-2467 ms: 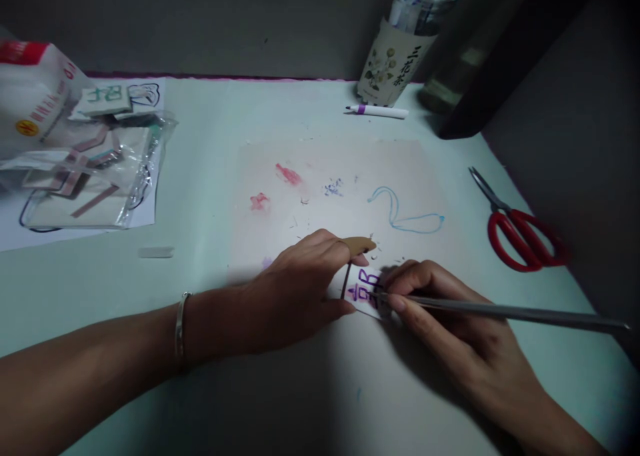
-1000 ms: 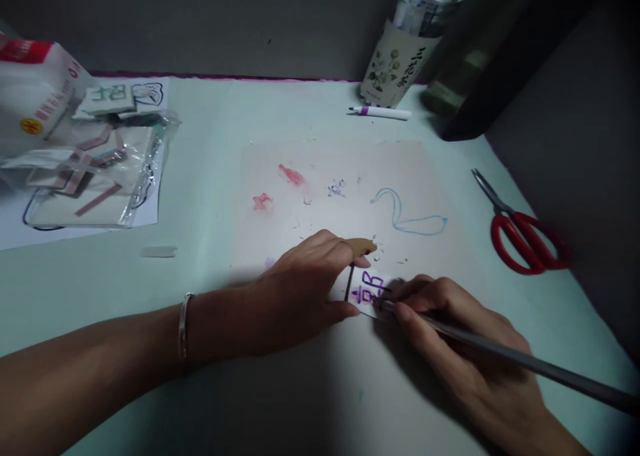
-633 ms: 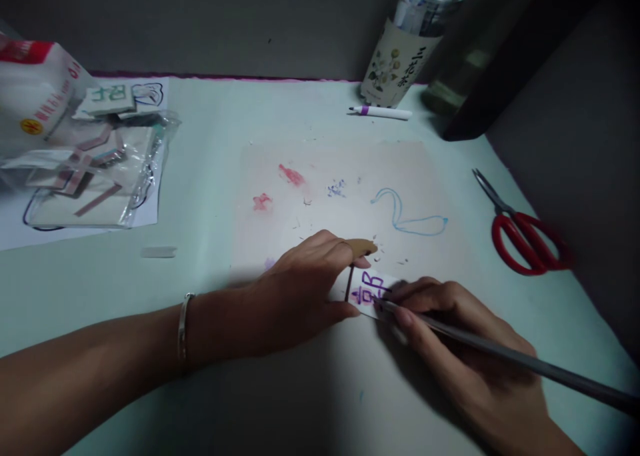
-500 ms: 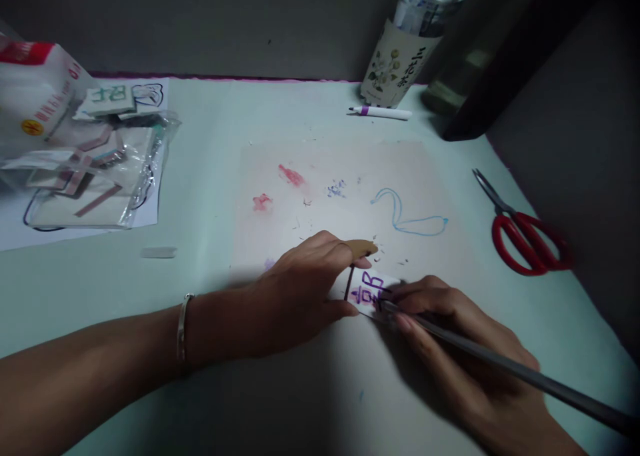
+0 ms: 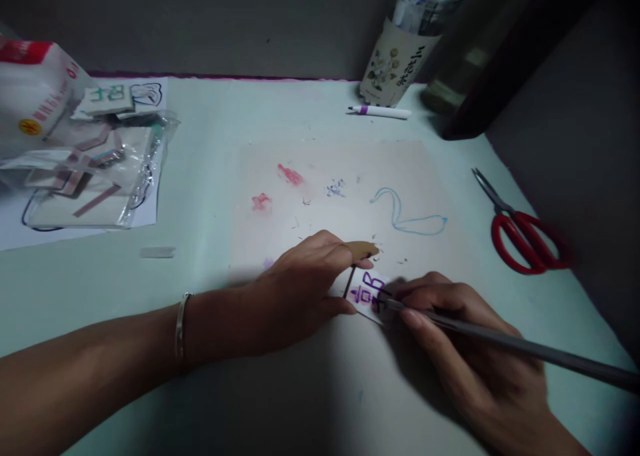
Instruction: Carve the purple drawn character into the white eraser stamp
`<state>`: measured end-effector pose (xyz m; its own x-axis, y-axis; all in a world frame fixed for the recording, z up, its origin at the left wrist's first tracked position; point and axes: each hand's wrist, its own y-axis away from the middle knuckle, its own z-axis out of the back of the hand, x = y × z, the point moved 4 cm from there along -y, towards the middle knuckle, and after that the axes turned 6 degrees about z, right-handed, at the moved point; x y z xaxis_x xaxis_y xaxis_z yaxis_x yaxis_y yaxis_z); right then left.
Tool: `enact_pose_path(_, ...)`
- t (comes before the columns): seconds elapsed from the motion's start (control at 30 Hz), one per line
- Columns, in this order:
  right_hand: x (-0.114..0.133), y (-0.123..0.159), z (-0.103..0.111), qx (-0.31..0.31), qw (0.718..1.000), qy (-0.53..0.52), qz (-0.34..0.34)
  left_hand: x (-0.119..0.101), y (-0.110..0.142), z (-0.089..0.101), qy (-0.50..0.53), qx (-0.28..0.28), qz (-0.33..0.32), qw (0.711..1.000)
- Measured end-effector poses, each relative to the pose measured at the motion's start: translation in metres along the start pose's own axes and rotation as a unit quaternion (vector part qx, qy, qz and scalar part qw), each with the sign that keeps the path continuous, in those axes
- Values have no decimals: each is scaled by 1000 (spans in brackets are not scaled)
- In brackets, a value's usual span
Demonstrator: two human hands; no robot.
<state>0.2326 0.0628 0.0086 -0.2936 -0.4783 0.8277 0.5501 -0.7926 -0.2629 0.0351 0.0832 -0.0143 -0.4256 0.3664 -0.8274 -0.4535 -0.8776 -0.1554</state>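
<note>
A small white carving block with a character drawn in purple lies on the paper sheet. My left hand grips its left end between thumb and fingers, and a brown bandage-like wrap covers one fingertip. A long, slim grey carving knife sits in my right hand, held like a pen. Its metal tip meets the block's right part, over the purple strokes; the exact point of contact is too dark to make out. Dark crumbs are scattered on the paper just beyond the block.
Red-handled scissors lie at the right. Behind are a white marker and a labelled jar of pens. At the left, a clear bag of white blocks and a white packet rest on paper. A short pale strip lies nearer.
The knife's handle end has swung upward, away from me, and my right hand has shifted slightly to the right. My left hand stays in place on the block.
</note>
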Motion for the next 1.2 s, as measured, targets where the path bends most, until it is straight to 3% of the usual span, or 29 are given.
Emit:
enact_pose_path(0.33, 0, -2, 0, 6, 1000, 29, -7, 0, 0, -1, 6, 10, 10, 1000)
enact_pose_path(0.57, 10, -8, -3, 13, 995, 89, 50, -1, -1, 0, -3, 17, 18, 1000)
enact_pose_path(0.8, 15, -11, -5, 17, 991, 121, 62, -1, 1, 0, -3, 9, 11, 1000)
enact_pose_path(1.2, 14, -9, -5, 2, 995, 101, 25, -1, -2, 1, -4, 13, 10, 1000)
